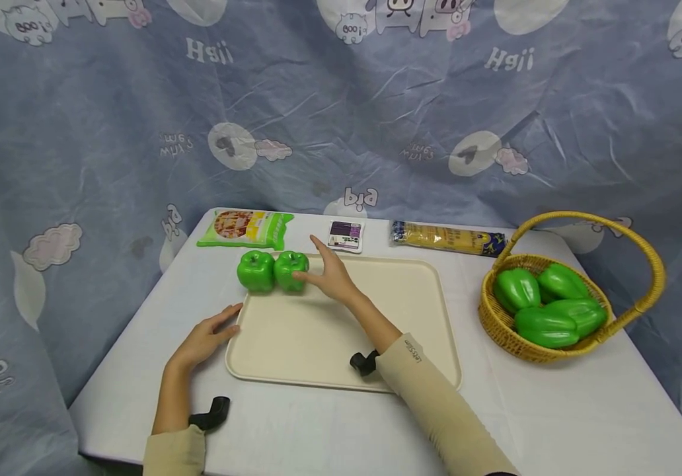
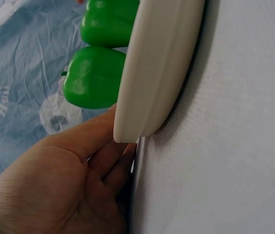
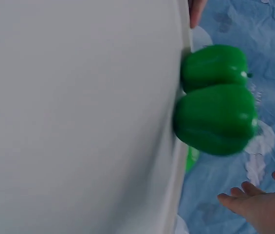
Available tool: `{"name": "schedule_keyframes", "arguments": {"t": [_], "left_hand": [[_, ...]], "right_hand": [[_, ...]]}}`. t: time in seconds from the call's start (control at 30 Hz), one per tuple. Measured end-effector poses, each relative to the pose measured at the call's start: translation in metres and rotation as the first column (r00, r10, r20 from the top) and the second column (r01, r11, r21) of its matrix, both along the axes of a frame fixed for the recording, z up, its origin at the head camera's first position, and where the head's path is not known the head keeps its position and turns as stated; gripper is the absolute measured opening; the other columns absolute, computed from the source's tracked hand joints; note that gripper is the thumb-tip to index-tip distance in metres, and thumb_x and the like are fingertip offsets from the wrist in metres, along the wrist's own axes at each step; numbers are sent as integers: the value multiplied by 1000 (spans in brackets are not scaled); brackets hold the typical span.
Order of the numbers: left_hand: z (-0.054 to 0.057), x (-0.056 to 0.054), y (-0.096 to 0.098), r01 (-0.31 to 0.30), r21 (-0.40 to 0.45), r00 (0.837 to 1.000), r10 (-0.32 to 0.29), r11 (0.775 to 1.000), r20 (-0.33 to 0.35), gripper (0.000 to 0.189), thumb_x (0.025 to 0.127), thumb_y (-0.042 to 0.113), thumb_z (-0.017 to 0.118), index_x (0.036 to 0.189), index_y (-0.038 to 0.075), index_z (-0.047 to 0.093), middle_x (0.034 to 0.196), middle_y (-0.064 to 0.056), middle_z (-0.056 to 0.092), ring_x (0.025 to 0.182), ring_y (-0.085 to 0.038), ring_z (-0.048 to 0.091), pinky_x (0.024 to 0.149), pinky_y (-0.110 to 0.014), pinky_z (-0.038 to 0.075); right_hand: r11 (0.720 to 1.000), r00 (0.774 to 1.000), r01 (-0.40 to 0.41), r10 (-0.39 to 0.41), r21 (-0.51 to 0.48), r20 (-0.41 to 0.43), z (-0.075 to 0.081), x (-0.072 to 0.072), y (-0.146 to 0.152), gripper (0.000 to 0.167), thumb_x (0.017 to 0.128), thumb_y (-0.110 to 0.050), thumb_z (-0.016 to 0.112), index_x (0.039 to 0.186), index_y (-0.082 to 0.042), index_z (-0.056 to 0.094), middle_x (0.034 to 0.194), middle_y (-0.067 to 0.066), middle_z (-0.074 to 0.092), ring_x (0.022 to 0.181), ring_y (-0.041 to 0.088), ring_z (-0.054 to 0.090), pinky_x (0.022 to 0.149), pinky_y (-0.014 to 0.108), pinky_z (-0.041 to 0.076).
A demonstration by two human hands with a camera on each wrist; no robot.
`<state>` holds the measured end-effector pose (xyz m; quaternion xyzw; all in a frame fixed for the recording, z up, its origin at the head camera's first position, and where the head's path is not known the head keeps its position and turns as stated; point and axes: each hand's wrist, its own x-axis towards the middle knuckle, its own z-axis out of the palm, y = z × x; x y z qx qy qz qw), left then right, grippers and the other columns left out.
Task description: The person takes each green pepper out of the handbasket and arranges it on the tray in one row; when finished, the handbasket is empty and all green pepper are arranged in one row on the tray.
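Two green bell peppers stand side by side at the far left corner of a cream tray point(image 1: 341, 330): the left pepper point(image 1: 256, 271) and the right pepper point(image 1: 289, 270). Over the tray, my right hand point(image 1: 332, 274) has its fingers spread beside the right pepper; in the right wrist view a gap separates this hand point(image 3: 261, 204) from both peppers. My left hand point(image 1: 203, 340) lies at the tray's left edge, its thumb and fingers extended. The left wrist view has this hand point(image 2: 54, 180) against the tray's rim point(image 2: 147, 73), near a pepper point(image 2: 96, 78).
At the right stands a wicker basket point(image 1: 510, 340) with a tall handle, holding several green vegetables point(image 1: 546, 327). Along the table's back lie a green food packet point(image 1: 246, 228), a small purple-and-white packet point(image 1: 345, 236) and a long yellow packet point(image 1: 448, 238). A patterned blue curtain point(image 1: 341, 99) hangs behind.
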<state>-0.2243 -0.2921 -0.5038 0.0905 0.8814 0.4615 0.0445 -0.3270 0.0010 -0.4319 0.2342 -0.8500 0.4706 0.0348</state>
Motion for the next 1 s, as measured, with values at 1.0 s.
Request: {"name": "schedule_keyframes", "arguments": {"t": [1.0], "left_hand": [[1,1,2,-11,22,999,10,1000,36,55,92,32,58,141,16,40,148,-16,26,137,-34,19,107,-56,12]], "right_hand": [[884,949,311,-267,349,-169,41,99,337,83,83,-30,70,146,-7,22,138,32,30,121,55,28,87,71,25]]}}
